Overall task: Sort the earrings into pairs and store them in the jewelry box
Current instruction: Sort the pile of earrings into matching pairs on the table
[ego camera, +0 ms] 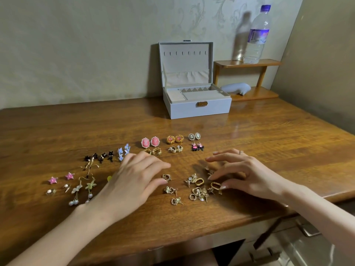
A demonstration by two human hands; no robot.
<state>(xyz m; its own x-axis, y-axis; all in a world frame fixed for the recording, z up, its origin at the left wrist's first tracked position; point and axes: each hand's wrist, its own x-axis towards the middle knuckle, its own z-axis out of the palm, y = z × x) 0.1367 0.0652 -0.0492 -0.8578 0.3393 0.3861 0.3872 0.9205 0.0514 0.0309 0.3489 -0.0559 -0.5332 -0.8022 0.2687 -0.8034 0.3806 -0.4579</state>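
A grey jewelry box [197,109] stands open at the back of the wooden desk [269,143]. Earrings lie in pairs across the desk: pink cameos [150,142], gold-and-pink rounds [174,139], small grey cameos [194,136], black cats [99,157], pink stars [61,178]. A loose heap of gold earrings [199,189] lies in front of me. My left hand [134,179] hovers flat, fingers straight, beside a gold hoop [166,177]. My right hand [244,173] is spread over the heap, its fingertips touching gold pieces; it holds nothing.
A water bottle [257,35] stands on a small wooden shelf [247,63] at the back right, with a grey object [236,88] under it. The desk's front edge runs near my arms, and a drawer handle [267,235] shows below it.
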